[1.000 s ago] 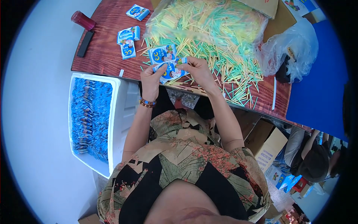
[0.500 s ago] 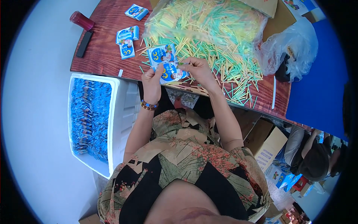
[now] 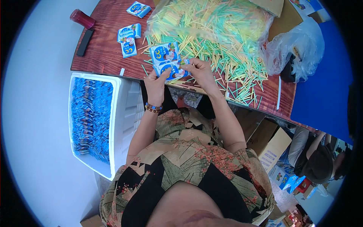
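Observation:
A small blue-and-white packet (image 3: 176,72) is stretched between my two hands at the near edge of the table. My left hand (image 3: 155,89), with beaded bracelets at the wrist, pinches its left side with the thumb on top. At the upper right side of the packet, my right hand (image 3: 202,75) grips with thumb and fingers. Just beyond lies a similar packet (image 3: 165,52), partly overlapped by the held one. Thin yellow and green sticks (image 3: 242,72), straw-like, are strewn beside and behind my hands.
A large clear bag (image 3: 211,19) of the same sticks covers the table's far side. More packets (image 3: 129,47) lie left, near a dark red cylinder (image 3: 82,19) and a black bar (image 3: 85,42). A white foam box (image 3: 113,125) full of blue packets stands left. Another person (image 3: 317,162) sits at right.
My left thumb has moved slightly right across the packet, and the left hand sits a little lower. The held packet has tilted, its right end higher. Both hands keep their grip.

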The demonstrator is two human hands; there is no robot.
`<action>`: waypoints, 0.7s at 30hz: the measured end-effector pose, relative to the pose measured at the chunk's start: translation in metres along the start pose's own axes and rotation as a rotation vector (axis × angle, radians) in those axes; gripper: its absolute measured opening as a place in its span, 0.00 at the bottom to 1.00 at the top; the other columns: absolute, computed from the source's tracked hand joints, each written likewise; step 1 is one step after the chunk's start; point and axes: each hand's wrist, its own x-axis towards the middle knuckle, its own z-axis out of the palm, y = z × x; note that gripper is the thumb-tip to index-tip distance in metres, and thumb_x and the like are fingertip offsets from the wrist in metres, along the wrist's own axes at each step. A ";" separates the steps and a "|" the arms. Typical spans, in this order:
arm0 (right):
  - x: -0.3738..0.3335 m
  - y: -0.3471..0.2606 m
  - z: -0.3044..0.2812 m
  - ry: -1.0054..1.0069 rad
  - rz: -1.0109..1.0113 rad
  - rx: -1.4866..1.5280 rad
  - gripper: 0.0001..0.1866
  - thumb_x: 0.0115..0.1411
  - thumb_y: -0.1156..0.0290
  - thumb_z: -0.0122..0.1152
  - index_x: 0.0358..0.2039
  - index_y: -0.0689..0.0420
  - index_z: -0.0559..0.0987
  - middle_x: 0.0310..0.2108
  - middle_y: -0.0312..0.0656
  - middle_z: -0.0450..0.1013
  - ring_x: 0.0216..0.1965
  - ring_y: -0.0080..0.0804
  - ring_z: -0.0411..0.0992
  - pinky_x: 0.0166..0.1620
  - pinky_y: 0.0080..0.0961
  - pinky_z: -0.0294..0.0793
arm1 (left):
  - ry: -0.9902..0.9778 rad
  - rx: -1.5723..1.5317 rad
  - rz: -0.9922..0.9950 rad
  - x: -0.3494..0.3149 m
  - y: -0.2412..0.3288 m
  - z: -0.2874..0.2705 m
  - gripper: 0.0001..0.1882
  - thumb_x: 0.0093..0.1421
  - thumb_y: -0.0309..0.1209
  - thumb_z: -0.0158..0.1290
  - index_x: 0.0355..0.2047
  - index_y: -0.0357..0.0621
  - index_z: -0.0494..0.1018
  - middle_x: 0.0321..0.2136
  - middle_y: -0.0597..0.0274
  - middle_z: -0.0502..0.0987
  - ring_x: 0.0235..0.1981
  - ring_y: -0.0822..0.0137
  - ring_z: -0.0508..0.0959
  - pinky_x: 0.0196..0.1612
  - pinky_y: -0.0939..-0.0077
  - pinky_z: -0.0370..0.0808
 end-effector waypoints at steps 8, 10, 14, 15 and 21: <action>-0.003 -0.021 0.004 0.055 0.043 0.004 0.09 0.58 0.71 0.61 0.23 0.61 0.78 0.18 0.27 0.66 0.24 0.12 0.61 0.28 0.15 0.62 | -0.002 -0.190 -0.103 0.009 -0.008 -0.009 0.07 0.61 0.26 0.55 0.36 0.35 0.78 0.33 0.64 0.80 0.31 0.79 0.76 0.33 0.83 0.72; -0.002 -0.023 -0.006 0.075 -0.003 0.076 0.05 0.58 0.72 0.61 0.28 0.60 0.79 0.20 0.28 0.68 0.25 0.12 0.64 0.29 0.14 0.64 | 0.008 -0.265 -0.137 0.010 -0.008 -0.011 0.07 0.61 0.28 0.55 0.35 0.36 0.78 0.33 0.63 0.80 0.30 0.79 0.77 0.32 0.82 0.72; -0.011 -0.033 -0.021 -0.103 -0.035 -0.002 0.08 0.58 0.74 0.61 0.38 0.59 0.79 0.24 0.30 0.71 0.26 0.13 0.66 0.31 0.15 0.66 | -0.042 -0.293 -0.186 0.005 0.003 -0.004 0.09 0.63 0.32 0.53 0.36 0.38 0.77 0.32 0.64 0.80 0.30 0.76 0.78 0.30 0.79 0.73; -0.013 -0.038 -0.017 -0.187 0.003 0.067 0.11 0.57 0.75 0.62 0.42 0.58 0.78 0.27 0.30 0.73 0.27 0.14 0.67 0.32 0.15 0.67 | -0.037 -0.296 -0.199 0.004 0.004 -0.002 0.10 0.64 0.32 0.52 0.36 0.38 0.77 0.32 0.65 0.80 0.31 0.75 0.79 0.29 0.79 0.73; -0.010 -0.027 -0.010 -0.368 -0.084 -0.197 0.13 0.56 0.73 0.62 0.43 0.59 0.79 0.31 0.35 0.76 0.28 0.18 0.70 0.33 0.18 0.68 | -0.176 -0.265 -0.174 0.004 -0.001 -0.006 0.12 0.65 0.35 0.51 0.31 0.40 0.75 0.26 0.65 0.79 0.22 0.76 0.76 0.25 0.79 0.72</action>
